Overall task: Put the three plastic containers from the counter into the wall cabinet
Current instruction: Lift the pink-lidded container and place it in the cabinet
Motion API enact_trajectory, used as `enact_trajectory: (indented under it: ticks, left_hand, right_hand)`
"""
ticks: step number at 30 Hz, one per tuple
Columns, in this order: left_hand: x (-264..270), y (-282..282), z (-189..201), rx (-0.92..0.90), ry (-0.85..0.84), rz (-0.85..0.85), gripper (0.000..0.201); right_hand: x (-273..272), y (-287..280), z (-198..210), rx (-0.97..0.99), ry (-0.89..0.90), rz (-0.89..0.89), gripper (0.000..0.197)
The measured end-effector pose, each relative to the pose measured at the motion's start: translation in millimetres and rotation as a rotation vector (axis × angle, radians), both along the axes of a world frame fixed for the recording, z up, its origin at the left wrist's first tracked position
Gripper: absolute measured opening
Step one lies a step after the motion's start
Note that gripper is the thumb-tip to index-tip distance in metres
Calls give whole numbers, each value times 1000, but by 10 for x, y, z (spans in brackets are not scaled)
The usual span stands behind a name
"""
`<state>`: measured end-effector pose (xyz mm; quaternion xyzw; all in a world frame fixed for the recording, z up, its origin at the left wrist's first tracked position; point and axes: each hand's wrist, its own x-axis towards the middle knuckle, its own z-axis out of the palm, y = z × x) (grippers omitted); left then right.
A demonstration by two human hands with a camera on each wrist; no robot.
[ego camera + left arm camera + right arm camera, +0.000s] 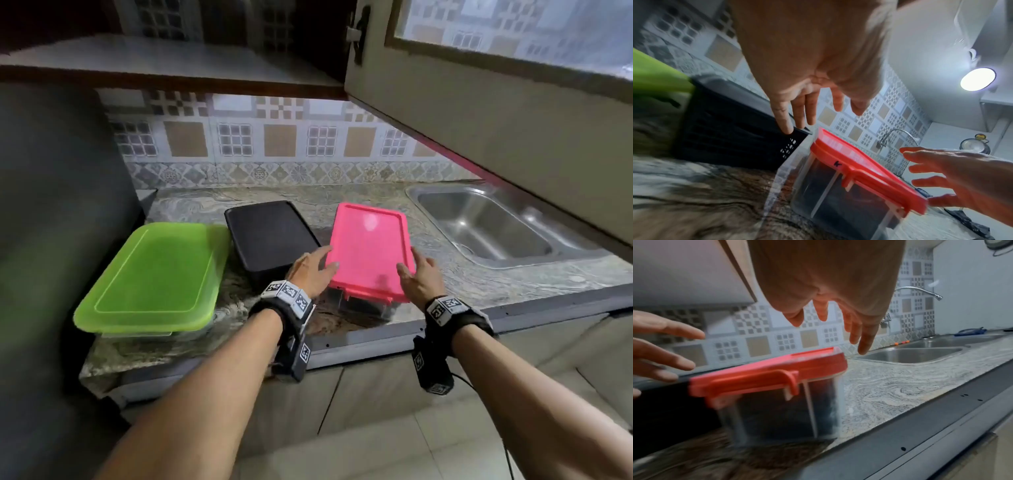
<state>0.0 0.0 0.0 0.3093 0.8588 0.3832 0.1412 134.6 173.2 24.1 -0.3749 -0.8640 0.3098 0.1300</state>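
Observation:
Three containers stand on the marble counter: a green-lidded one at the left, a black one behind the middle, and a clear one with a pink lid at the right. My left hand hovers at the pink container's left edge, fingers spread. On its right edge sits my right hand, fingers likewise straight. Neither hand grips it. In the right wrist view the pink-lidded container lies between both hands. The wall cabinet above is open, its shelf bare.
The open cabinet door hangs overhead at the right, over a steel sink. A dark grey appliance side walls off the left. Patterned tiles back the counter. A tap stands behind the sink.

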Motion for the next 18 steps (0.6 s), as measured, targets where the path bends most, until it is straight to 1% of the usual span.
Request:
enact_trajectory:
  ticks: [3,8,14,16,18]
  left_hand:
    - [-178,233,-117,-41,-72,-13,57]
    - [-258,484,-304,-18,-166,-29,54]
    - [-270,609,-385,57,-250,54,47]
    - [-232,612,-404,80,-271,81,46]
    - [-174,601,-425,108,-286,99,47]
  right_hand:
    - [-176,194,-66,-61,-19,-49,56]
    - [-319,339,-234,-140,-44,-6,49]
    - [-356,374,-337,-180,-22,-18,44]
    - [-347,358,-338,-182,4,-41,45]
    - [-313,340,-323,-177,38,-46,40]
